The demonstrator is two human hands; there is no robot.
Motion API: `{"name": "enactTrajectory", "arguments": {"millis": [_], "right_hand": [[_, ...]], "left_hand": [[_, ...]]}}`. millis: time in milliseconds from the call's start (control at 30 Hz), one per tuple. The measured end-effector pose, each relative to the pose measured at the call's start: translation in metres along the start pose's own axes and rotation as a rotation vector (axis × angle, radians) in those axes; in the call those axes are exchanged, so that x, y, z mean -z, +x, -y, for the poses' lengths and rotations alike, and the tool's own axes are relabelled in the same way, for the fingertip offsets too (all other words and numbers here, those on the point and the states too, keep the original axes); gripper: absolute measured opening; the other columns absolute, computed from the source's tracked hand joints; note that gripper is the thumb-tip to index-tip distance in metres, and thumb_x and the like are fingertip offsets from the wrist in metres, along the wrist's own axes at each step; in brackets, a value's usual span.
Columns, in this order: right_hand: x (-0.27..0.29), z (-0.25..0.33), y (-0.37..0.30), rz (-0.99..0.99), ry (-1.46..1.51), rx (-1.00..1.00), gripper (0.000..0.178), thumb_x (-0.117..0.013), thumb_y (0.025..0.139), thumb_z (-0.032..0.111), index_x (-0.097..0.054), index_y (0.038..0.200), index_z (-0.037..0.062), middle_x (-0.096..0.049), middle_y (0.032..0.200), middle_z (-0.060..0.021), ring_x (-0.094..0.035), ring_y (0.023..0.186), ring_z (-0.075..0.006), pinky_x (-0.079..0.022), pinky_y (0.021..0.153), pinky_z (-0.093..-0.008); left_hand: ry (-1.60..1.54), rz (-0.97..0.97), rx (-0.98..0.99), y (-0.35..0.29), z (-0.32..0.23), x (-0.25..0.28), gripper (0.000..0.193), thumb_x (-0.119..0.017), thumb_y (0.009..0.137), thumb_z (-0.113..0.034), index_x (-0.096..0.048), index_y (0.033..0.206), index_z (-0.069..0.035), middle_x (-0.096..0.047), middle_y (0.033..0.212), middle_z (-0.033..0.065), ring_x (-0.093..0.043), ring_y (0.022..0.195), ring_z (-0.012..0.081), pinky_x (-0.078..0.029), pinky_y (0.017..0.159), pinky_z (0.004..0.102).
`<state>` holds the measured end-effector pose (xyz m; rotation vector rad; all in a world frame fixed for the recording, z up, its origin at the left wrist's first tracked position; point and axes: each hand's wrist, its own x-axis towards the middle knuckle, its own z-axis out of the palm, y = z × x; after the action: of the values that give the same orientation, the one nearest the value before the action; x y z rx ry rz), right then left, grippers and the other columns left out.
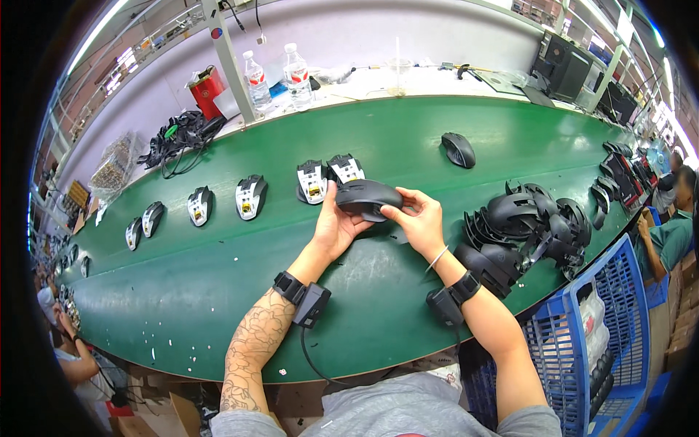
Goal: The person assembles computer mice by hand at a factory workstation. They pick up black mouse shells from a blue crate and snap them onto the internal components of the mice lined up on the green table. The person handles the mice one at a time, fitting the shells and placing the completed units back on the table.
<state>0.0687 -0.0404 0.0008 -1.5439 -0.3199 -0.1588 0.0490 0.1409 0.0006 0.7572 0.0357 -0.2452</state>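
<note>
Both my hands hold a black computer mouse [368, 198] above the green bench, tilted on its side. My left hand [336, 226] closes round its left end, the thumb up along the side. At the other end, my right hand [421, 222] grips with thumb and fingers. Just behind lie two half-assembled mice, one with a white inner frame [312, 180] and another [345, 167] partly covered by the held mouse. To the right of my right hand is a heap of black mouse shells [520, 226]. A black mouse [458, 150] rests farther back on the right.
Several white-framed mice, such as one [251, 197], stand in a row to the left on the green bench [306, 320]. Bottles [297, 76] and a red box [207, 93] stand at the back. A blue crate [619, 328] is at right. Other people sit at both ends.
</note>
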Motion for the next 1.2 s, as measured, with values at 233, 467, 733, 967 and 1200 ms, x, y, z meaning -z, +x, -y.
{"name": "enactTrajectory", "arguments": {"millis": [233, 467, 733, 967, 1200], "right_hand": [[0.009, -0.02, 0.008, -0.077, 0.078, -0.191, 0.052, -0.082, 0.073, 0.023, -0.061, 0.105, -0.0122, -0.067, 0.093, -0.0159, -0.063, 0.082, -0.0144, -0.052, 0.076, -0.0256], [0.007, -0.017, 0.006, -0.083, 0.075, -0.195, 0.047, -0.081, 0.073, 0.019, -0.062, 0.103, -0.0123, -0.068, 0.09, -0.014, -0.063, 0.078, -0.0122, -0.051, 0.072, -0.0236], [0.005, -0.019, 0.008, -0.075, 0.081, -0.207, 0.044, -0.08, 0.074, 0.014, -0.061, 0.103, -0.0127, -0.068, 0.09, -0.0146, -0.064, 0.079, -0.0123, -0.052, 0.073, -0.0234], [0.004, -0.019, 0.008, -0.059, 0.137, -0.201, 0.047, -0.08, 0.073, 0.01, -0.059, 0.108, -0.0122, -0.067, 0.097, -0.0154, -0.063, 0.086, -0.0146, -0.052, 0.079, -0.0254], [0.002, -0.005, 0.003, -0.073, 0.122, -0.034, 0.062, -0.08, 0.066, -0.001, -0.052, 0.12, -0.0081, -0.06, 0.111, -0.0171, -0.06, 0.101, -0.0207, -0.053, 0.088, -0.0336]], "left_hand": [[0.341, 0.093, 0.128, -0.001, -0.004, -0.007, 0.045, -0.052, 0.094, -0.034, -0.056, 0.109, 0.008, -0.064, 0.096, 0.0232, -0.068, 0.085, 0.0284, -0.056, 0.074, 0.0294], [0.479, 0.011, 0.114, 0.002, 0.002, -0.002, 0.037, -0.056, 0.093, -0.03, -0.062, 0.091, 0.006, -0.066, 0.085, 0.0152, -0.066, 0.07, 0.0197, -0.054, 0.066, 0.0263], [0.479, -0.035, 0.093, -0.001, 0.002, -0.005, 0.032, -0.058, 0.091, -0.027, -0.064, 0.089, 0.005, -0.067, 0.079, 0.0129, -0.065, 0.066, 0.0168, -0.053, 0.064, 0.0247], [0.504, -0.01, 0.079, -0.003, 0.002, -0.005, 0.036, -0.057, 0.092, -0.03, -0.061, 0.096, 0.006, -0.067, 0.083, 0.014, -0.066, 0.072, 0.0182, -0.054, 0.066, 0.0251], [0.495, 0.098, 0.068, 0.002, 0.009, -0.002, 0.037, -0.05, 0.096, -0.026, -0.051, 0.116, 0.006, -0.062, 0.107, 0.0167, -0.063, 0.094, 0.0245, -0.05, 0.086, 0.0325]]}}
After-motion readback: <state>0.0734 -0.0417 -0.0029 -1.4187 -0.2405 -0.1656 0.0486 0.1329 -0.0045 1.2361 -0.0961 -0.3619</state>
